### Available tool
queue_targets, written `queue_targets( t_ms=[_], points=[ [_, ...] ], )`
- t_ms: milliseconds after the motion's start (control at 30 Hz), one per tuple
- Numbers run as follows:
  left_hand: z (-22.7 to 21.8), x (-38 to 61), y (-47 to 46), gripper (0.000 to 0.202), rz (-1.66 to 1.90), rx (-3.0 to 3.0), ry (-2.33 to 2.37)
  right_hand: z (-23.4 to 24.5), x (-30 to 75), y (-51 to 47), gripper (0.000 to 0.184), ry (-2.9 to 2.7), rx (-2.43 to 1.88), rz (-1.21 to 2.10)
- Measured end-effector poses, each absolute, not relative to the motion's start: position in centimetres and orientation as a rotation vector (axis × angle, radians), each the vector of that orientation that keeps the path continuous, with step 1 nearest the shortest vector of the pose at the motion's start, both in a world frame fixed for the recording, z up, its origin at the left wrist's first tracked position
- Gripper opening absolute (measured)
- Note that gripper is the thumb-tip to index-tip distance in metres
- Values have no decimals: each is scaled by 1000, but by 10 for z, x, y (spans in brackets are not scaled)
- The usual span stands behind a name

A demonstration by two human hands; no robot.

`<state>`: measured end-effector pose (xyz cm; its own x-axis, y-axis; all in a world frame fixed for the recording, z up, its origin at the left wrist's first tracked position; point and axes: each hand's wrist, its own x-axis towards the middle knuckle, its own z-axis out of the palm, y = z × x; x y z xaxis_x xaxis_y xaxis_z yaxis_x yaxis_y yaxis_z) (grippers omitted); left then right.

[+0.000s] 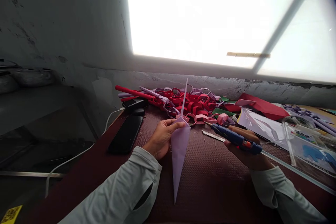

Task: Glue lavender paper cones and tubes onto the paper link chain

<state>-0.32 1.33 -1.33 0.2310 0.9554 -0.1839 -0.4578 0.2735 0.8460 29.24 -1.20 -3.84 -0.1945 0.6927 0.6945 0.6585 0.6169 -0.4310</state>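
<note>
My left hand (161, 138) is closed on a long, pale lilac paper cone (180, 150), thumb on its wide upper end; the cone's point hangs down toward me and a thin strip rises from its top. My right hand (245, 150) grips a blue glue gun (236, 139) with an orange trigger, its nozzle aimed left toward the cone's top, a short way off it. Both sleeves are pale grey. A metal blade (213, 135) lies on the table between the hands.
A heap of red, pink and lilac paper chains (194, 103) lies behind the hands on the maroon table (210, 182). A black phone (126, 133) with a white cable sits at left. Red paper (265, 106), clear plastic sheets and a clear ruler (294, 171) are at right.
</note>
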Motion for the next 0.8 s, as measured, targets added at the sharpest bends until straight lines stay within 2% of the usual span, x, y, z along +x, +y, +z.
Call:
queue_targets(
  t_ms=[233, 600, 800],
  points=[
    [-12, -4, 13, 39, 1147, 772, 853, -35, 289, -12, 20, -1984, -1048, -1],
    [-14, -9, 19, 42, 1139, 740, 898, -37, 293, -7, 13, -1804, -1152, -72],
    [-21, -12, 24, 47, 1173, 791, 911, -24, 299, -3, 22, -1766, -1317, -292]
  ],
)
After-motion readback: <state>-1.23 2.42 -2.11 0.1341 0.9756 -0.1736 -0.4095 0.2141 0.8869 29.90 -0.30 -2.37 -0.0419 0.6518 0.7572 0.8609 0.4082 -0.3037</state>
